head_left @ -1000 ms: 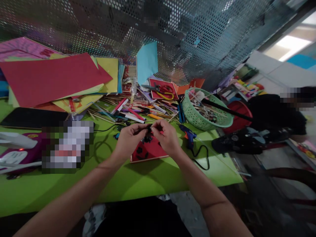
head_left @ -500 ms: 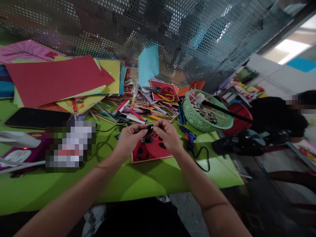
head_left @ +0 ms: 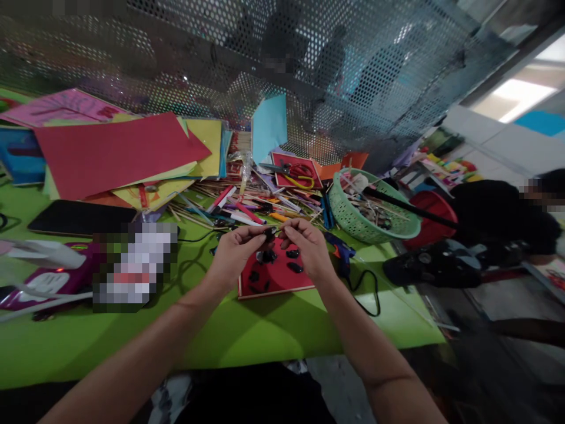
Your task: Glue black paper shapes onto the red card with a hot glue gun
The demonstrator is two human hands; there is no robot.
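Observation:
My left hand [head_left: 233, 252] pinches a small glossy black piece [head_left: 269, 234] between thumb and fingers. Close beside it, the fingertips of my right hand [head_left: 309, 246] are pressed together; whatever they hold is too small to make out. Both hands hover over a red board [head_left: 289, 287] with a thin pale edging. Several shiny black pieces [head_left: 295, 267] lie on that board, some flat and dark like petals. Just right of my right hand rests a blue and orange glue gun [head_left: 343, 250] with its black cord curling on the green table.
Behind the hands lie pens and thin sticks [head_left: 247, 206], and red-handled scissors [head_left: 300, 174]. A green basket [head_left: 375, 227] stands right, near a black bag-like object [head_left: 432, 262]. Left are coloured paper sheets [head_left: 123, 156], a dark phone [head_left: 82, 218] and a purple device [head_left: 62, 271]. A person sits far right.
My right fingertips have drawn slightly away from the black piece, which stays in my left hand. The whole view has shifted a little, so the table sits lower and further right.

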